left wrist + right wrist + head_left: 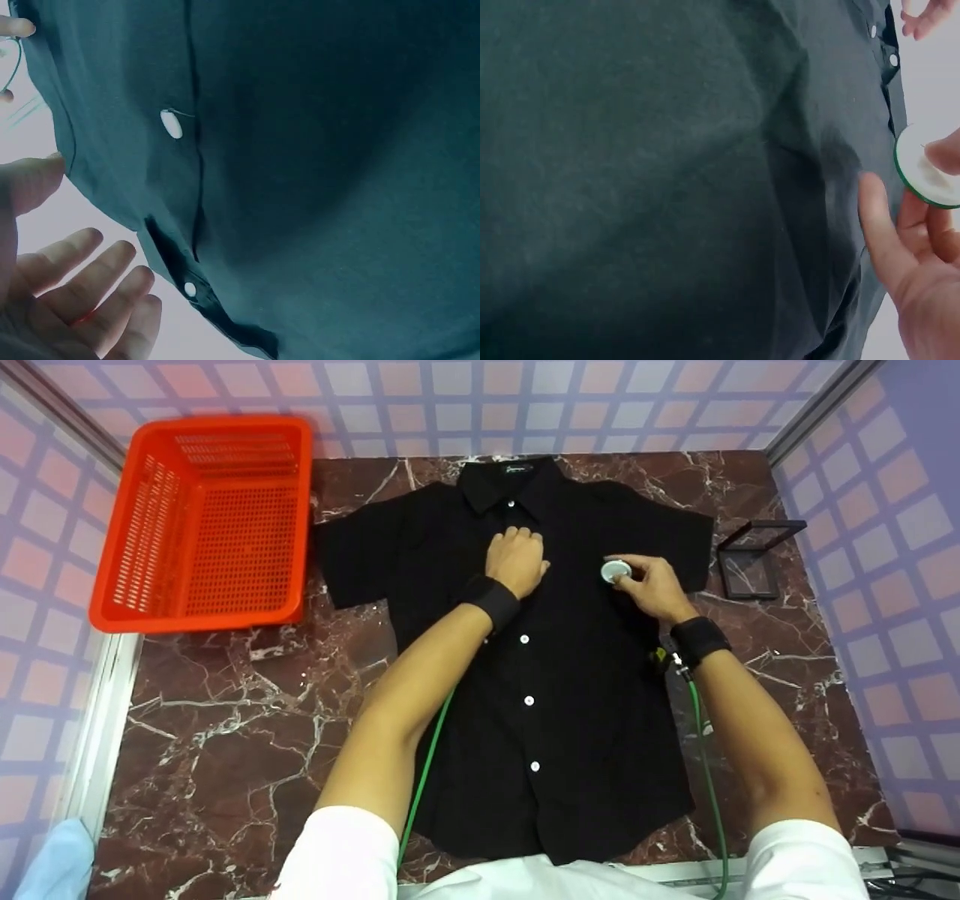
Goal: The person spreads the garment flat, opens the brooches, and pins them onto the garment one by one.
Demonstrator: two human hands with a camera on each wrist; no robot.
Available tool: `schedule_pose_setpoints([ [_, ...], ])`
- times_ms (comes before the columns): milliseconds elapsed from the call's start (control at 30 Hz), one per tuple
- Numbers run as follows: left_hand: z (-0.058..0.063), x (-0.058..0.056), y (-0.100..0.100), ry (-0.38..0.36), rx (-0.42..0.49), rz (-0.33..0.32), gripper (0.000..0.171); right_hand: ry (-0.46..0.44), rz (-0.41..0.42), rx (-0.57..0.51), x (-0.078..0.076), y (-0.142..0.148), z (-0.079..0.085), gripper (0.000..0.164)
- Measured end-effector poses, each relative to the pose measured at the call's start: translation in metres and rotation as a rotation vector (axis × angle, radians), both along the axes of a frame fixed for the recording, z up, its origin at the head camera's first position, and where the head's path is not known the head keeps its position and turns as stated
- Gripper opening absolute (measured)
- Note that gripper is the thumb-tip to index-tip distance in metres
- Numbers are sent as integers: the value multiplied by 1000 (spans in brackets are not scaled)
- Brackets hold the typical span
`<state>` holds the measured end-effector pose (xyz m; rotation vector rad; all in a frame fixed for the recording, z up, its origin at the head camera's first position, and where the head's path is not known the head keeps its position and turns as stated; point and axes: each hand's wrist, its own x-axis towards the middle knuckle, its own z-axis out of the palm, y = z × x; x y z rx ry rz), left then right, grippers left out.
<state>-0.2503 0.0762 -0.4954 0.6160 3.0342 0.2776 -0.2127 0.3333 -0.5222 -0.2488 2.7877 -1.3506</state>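
A black short-sleeved shirt (465, 720) lies spread flat, collar toward the far wall, with white buttons down its front. Between thumb and fingers, my right hand (656, 589) pinches a small round white disc (611, 569) above the shirt's chest at the right. In the right wrist view that disc (922, 176) has a green rim, and the thumb lies across its face. My left hand (516, 561) is over the upper button strip, below the collar. Its loosely bent fingers (112, 262) hold nothing in the left wrist view, beside the shirt front with white buttons.
A red plastic basket (300, 532) stands at the far left of the marbled table (225, 757). On the right, beyond the sleeve, is a small black frame-like stand (724, 574). Green cables (707, 765) run from both wristbands. Tiled walls enclose the table's back and sides.
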Motion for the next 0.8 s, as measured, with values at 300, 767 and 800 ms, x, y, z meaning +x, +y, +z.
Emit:
schedule_pose_setpoints([
  [300, -12, -11, -4, -39, -69, 43, 45, -58, 18, -112, 2, 9, 0, 35],
  [767, -18, -21, 22, -62, -47, -61, 39, 41, -310, 71, -12, 29, 5, 31],
  [800, -20, -22, 24, -81, -29, -54, 39, 37, -325, 69, -13, 29, 5, 31],
])
